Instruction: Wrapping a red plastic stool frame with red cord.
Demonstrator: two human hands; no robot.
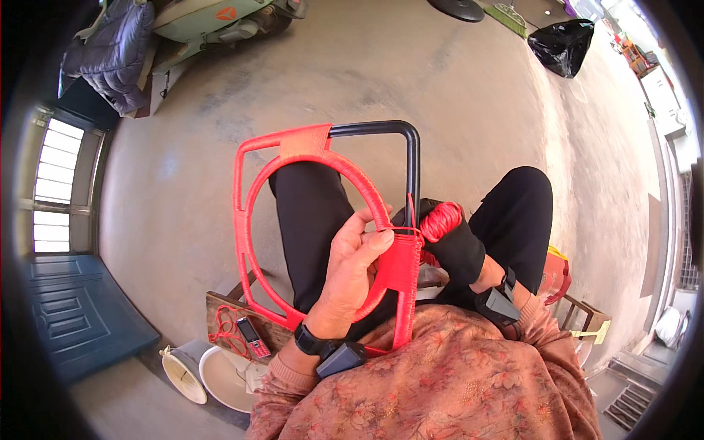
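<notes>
Frame (400, 265) lies over the left thigh (306, 213), left hand (348, 265) pinching its ring (358, 177), gloved right hand (460, 248) wrapped around the cord bundle (442, 221). I'd pull the strand (401, 229) taut and lay each turn tight against the last. Phone (253, 337) and loose cord (229, 337) sit on the bench (276, 334), lower left; right thigh (510, 224) crowds the bundle's swing.

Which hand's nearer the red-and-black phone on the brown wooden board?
Left. The left hand, on the red-wrapped black frame, is up and right of the phone in view; the black-gloved right hand, at the bundled red cord, is farther right.
</notes>
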